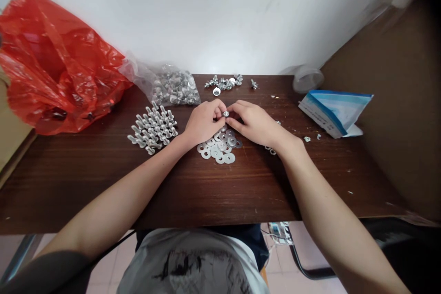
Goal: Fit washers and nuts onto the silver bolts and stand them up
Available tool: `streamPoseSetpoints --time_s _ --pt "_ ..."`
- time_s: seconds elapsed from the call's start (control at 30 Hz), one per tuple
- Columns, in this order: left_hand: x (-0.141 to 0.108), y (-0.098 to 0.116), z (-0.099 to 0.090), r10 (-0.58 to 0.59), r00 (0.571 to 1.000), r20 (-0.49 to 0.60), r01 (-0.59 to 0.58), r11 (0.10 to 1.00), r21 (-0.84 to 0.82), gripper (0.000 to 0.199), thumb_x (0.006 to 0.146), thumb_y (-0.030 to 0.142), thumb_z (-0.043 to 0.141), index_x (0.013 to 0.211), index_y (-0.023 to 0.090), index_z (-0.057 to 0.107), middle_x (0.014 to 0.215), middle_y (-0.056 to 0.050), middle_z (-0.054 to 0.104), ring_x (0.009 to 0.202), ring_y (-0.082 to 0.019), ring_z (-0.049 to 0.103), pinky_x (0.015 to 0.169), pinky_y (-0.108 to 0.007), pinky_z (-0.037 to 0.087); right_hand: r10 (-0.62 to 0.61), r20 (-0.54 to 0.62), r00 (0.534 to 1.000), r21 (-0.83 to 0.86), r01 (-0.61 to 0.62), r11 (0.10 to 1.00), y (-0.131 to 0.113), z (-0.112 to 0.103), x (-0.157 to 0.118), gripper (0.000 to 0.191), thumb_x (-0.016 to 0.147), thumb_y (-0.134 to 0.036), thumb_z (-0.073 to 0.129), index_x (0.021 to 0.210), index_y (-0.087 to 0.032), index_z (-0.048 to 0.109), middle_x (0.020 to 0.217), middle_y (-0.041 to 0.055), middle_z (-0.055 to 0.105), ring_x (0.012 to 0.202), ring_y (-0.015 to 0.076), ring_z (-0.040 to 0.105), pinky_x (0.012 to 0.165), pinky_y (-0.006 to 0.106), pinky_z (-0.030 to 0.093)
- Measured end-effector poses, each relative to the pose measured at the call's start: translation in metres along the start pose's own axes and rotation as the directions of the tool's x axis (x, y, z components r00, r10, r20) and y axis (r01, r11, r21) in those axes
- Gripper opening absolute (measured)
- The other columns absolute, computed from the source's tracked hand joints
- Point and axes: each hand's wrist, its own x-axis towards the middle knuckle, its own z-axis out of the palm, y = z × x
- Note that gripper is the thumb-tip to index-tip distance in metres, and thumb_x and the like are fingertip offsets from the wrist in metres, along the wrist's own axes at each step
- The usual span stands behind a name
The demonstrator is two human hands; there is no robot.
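Over the middle of the table, my left hand (206,121) and my right hand (254,121) meet fingertip to fingertip. Both are closed in a pinch around a small silvery bolt (226,114), seen end-on; the fingers hide most of it. Just below lies a loose pile of flat washers (222,147). To the left of my left hand, a cluster of bolts (151,127) stands upright on their heads. A few nuts (272,150) show partly from under my right wrist.
Bolts fitted with washers (223,83) lie at the back by the wall. A clear bag of hardware (175,85) and a red plastic bag (62,64) are on the left. On the right are a blue-white pouch (336,110), a clear plastic container (308,79) and a brown panel (386,96).
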Motion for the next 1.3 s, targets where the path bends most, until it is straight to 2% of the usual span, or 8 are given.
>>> streamPoseSetpoints --time_s 0.47,0.9,1.3 --pt "0.0001 0.0010 -0.0007 -0.012 1.000 0.011 0.012 1.000 0.006 0.014 0.071 0.010 0.058 0.082 0.019 0.057 0.070 0.001 0.060 0.069 -0.013 0.053 0.069 -0.029 0.044 -0.004 0.001 1.000 0.004 0.004 1.000 -0.0010 -0.0007 -0.0004 0.017 0.089 -0.025 0.048 0.098 -0.016 0.059 0.093 0.0096 0.058 0.089 0.0242 0.055 0.082 0.036 0.042" --pt "0.0000 -0.0019 0.0002 0.015 1.000 0.004 -0.015 1.000 -0.027 0.014 0.074 0.009 0.057 0.084 0.019 0.055 0.070 0.002 0.060 0.069 -0.013 0.053 0.068 -0.028 0.043 -0.001 -0.015 1.000 0.008 0.001 1.000 0.0036 0.0011 0.0012 0.016 0.088 -0.027 0.050 0.096 -0.016 0.058 0.091 0.0091 0.060 0.085 0.0231 0.056 0.076 0.034 0.043" --pt "0.0000 -0.0034 0.0022 0.020 0.999 -0.028 -0.021 0.998 -0.057 0.010 0.081 0.013 0.053 0.088 0.020 0.052 0.069 0.002 0.058 0.066 -0.012 0.052 0.064 -0.027 0.041 0.097 -0.050 0.994 0.041 -0.095 0.995 -0.0013 0.0008 0.0024 0.011 0.086 -0.028 0.052 0.092 -0.018 0.056 0.090 0.0079 0.064 0.077 0.0207 0.058 0.067 0.031 0.041"
